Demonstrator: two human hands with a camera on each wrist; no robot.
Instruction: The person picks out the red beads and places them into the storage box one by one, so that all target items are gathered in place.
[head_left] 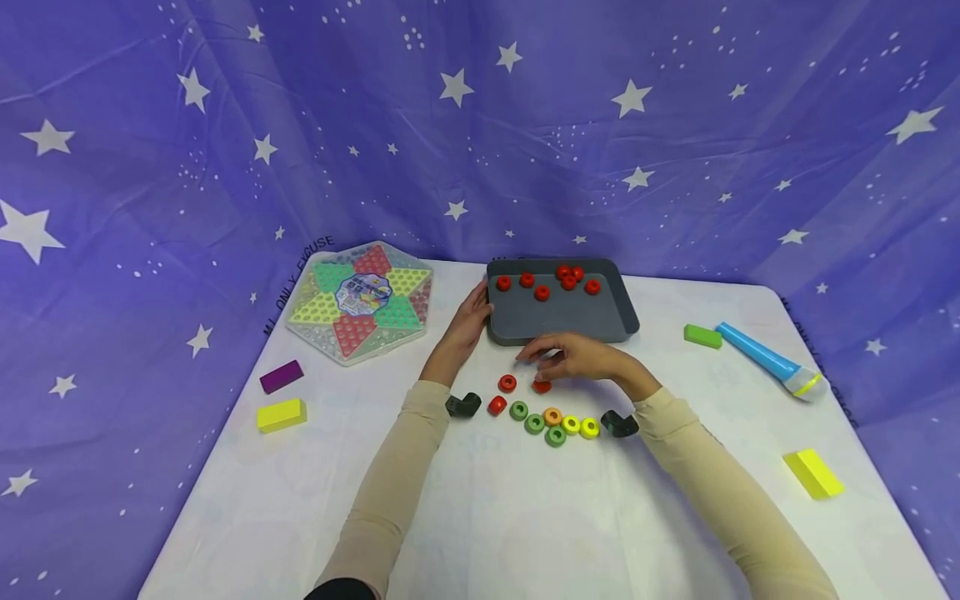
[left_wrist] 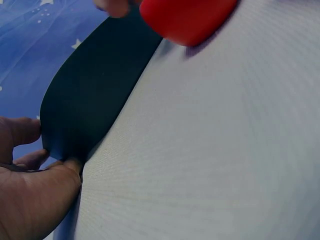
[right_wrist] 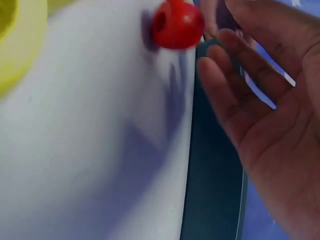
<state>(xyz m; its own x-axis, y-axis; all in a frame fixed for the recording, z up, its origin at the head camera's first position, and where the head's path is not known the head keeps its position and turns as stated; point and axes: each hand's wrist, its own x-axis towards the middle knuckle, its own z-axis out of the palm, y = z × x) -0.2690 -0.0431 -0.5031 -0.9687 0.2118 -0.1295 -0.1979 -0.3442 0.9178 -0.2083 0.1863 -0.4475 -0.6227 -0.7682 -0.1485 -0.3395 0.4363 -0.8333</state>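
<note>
Grey rectangular tray (head_left: 558, 317): set toward the far edge of the desk (head_left: 525, 525); carries seven small red rings (head_left: 542, 293), mostly along its back half.

Left hand (head_left: 467, 321): fingers grasping the tray at its left wall.

Right hand (head_left: 576, 357): fingers released, loosely bent, over a partly covered red ring (head_left: 542, 387) just in front of the tray.

Two further red rings (head_left: 507, 383): on the desk, left of that one (the lower lies tipped on its side).

In front: three green rings (head_left: 535, 424), one orange ring (head_left: 552, 416), two yellow rings (head_left: 589, 428), bunched close together. A black angled piece (head_left: 463, 406) flanks the group at each end, one by either wrist.

Left side: hexagonal clear game case (head_left: 363, 302); purple block (head_left: 282, 377); yellow block (head_left: 281, 416).

Right side: green block (head_left: 702, 336), near a light-blue tube (head_left: 761, 351); second yellow block (head_left: 813, 474), close to the right edge.

Edges and room: starry purple cloth (head_left: 450, 142) rises directly behind the tray; wide white surface extends from the rings toward the person, between the beige sleeves (head_left: 386, 483).
</note>
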